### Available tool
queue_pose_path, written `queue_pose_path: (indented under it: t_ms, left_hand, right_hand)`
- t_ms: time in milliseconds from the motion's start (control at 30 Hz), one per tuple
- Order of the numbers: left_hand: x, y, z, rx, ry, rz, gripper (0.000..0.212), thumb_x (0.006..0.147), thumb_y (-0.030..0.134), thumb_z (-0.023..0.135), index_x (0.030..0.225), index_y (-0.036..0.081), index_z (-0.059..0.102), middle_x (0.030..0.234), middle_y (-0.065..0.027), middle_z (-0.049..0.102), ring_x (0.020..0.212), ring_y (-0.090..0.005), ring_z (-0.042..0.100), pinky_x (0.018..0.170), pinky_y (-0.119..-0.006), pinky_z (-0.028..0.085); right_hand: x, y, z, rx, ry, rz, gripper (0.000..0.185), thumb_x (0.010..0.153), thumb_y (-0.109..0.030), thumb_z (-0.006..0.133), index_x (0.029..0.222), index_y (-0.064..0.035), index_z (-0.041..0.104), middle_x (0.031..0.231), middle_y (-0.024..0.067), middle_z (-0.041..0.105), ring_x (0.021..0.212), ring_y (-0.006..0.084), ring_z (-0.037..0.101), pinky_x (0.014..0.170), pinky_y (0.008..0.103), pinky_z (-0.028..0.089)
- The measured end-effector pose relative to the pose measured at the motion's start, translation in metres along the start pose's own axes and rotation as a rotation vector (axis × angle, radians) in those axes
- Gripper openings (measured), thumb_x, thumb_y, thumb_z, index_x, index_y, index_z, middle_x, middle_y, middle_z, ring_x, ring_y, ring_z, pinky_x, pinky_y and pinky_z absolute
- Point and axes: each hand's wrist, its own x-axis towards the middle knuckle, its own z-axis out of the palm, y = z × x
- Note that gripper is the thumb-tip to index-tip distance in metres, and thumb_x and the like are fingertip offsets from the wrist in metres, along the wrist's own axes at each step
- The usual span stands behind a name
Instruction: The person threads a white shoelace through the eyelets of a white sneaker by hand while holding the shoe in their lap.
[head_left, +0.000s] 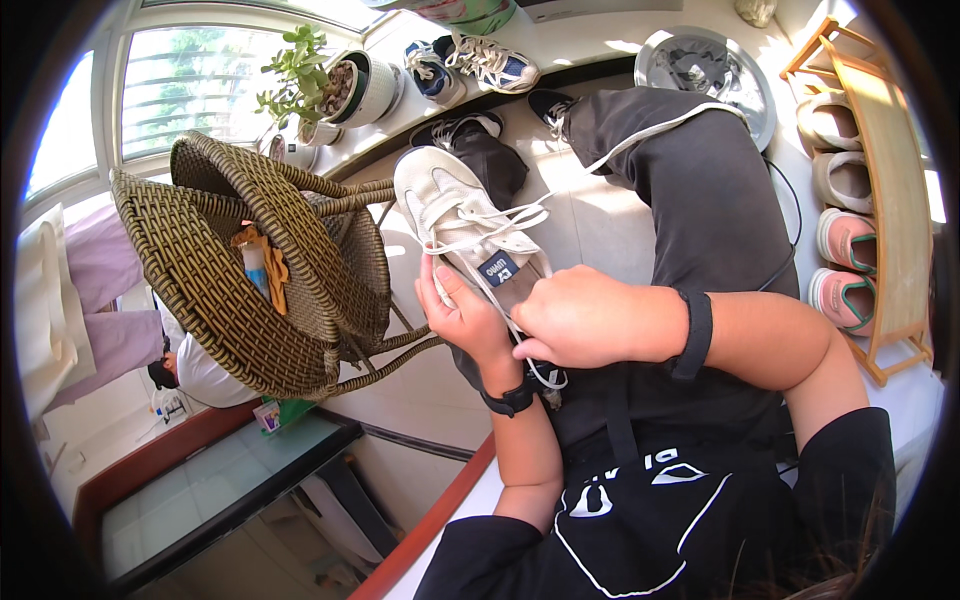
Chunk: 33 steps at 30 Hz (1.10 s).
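A white mesh sneaker (442, 184) with a dark label on its tongue is tilted in front of my lap, toe pointing away. My left hand (469, 315) holds its left side near the opening, thumb inside the edge. My right hand (592, 315) is curled at the opening, its thumb and forefinger closed on the white shoelace (499, 304); the fingertips are partly hidden. Loose lace loops lie over the eyelets. Another length of white lace (660, 133) drapes across my right knee.
A wicker chair (225, 285) holding a tube and an orange cloth stands left. Blue-white sneakers (495, 64) and a potted succulent (296, 82) occupy the ledge. A basin (705, 67) sits ahead right, a wooden shoe rack (885, 202) at right. A person (210, 367) is beyond the chair.
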Motion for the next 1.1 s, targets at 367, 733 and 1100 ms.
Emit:
queue_pose_path:
  t_ms: [367,733,1100]
  left_hand:
    - [-0.025,0.025,0.010,0.019,0.000,0.198,0.034,0.105,0.014,0.058,0.130,-0.009,0.061,0.098,-0.0108,0.058,0.088,-0.0226,0.060,0.078,-0.035,0.050]
    - [-0.023,0.037,0.009,-0.002,0.044,0.177,0.034,0.106,0.016,0.055,0.129,-0.008,0.062,0.096,-0.0128,0.060,0.083,-0.0237,0.059,0.076,-0.036,0.048]
    - [-0.016,0.037,0.003,-0.181,-0.050,-0.065,0.037,0.110,0.016,0.046,0.138,-0.005,0.055,0.127,-0.0170,0.065,0.113,-0.0215,0.063,0.099,-0.035,0.051]
  right_hand:
    - [0.029,0.001,0.016,0.596,0.755,0.078,0.031,0.094,-0.019,0.070,0.112,0.0061,0.066,0.077,0.0174,0.070,0.066,0.0236,0.068,0.066,0.0345,0.053]
    - [0.030,0.012,0.010,0.565,0.561,0.029,0.017,0.093,-0.014,0.064,0.089,0.0023,0.066,0.076,0.0182,0.068,0.067,0.0299,0.066,0.066,0.0387,0.053]
    - [0.003,-0.001,0.004,-0.069,0.017,-0.004,0.013,0.074,-0.011,0.066,0.079,-0.0007,0.072,0.076,0.0200,0.070,0.072,0.0391,0.070,0.069,0.0478,0.057]
